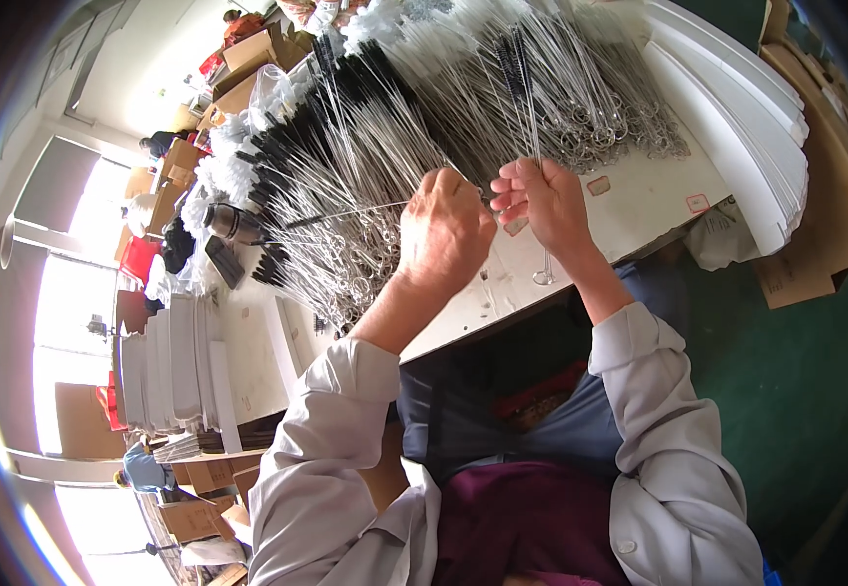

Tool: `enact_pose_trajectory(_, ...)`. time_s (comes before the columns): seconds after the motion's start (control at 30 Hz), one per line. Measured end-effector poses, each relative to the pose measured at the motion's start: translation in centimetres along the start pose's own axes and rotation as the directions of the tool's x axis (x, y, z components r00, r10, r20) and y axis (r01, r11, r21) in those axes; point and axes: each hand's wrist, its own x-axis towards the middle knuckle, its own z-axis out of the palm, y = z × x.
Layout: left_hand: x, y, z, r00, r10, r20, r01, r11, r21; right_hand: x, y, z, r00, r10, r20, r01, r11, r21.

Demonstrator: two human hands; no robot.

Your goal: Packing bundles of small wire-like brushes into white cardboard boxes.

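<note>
My left hand [444, 227] is closed in a pinch around the thin metal shaft of a wire brush [360, 209], whose black bristled end points left over the pile. To its right, my right hand [547, 203] grips long-handled wire brushes [531, 122] held nearly upright. Their black bristles are at the far end, and ring handles [543, 276] hang below the palm. Exactly how many it holds I cannot tell. Close beyond both hands lies a large heap of similar wire brushes [356, 146], with dark bristles and metal loops towards me.
The white table [639, 200] carries small red-bordered labels. Stacked white card sheets [737, 107] lie at the right, beside brown cardboard [815, 215]. A steel-and-black flask [233, 224] rests left of the heap. More white stacks [175, 361] stand farther left, with cartons and other people beyond.
</note>
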Motion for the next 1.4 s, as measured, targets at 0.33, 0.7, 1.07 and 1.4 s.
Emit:
enact_pose_trajectory(0.33, -4.2, 5.3, -6.1, 0.999, 0.031, 0.031, -0.027, 0.989, -0.144, 1.0, 2.2, 0.1, 1.000, -0.005, -0.009, 0.006, 0.998, 0.069)
enact_pose_trajectory(0.7, -5.3, 7.7, -8.7, 0.998, 0.062, 0.019, -0.054, 0.954, -0.296, 1.3, 2.7, -0.1, 1.000, 0.010, -0.005, -0.009, 0.998, 0.064)
enact_pose_trajectory(1.07, -4.2, 9.4, -14.6, 1.000, 0.011, -0.020, -0.021, 0.784, -0.621, 1.5, 2.9, 0.1, 1.000, 0.008, 0.024, -0.010, 0.996, 0.092)
enact_pose_trajectory(1.4, 2.0, -4.0, -25.3, 0.906, -0.423, 0.018, 0.202, 0.396, -0.896, 1.9, 3.4, -0.4, 0.999, 0.040, 0.000, -0.040, 0.998, 0.047)
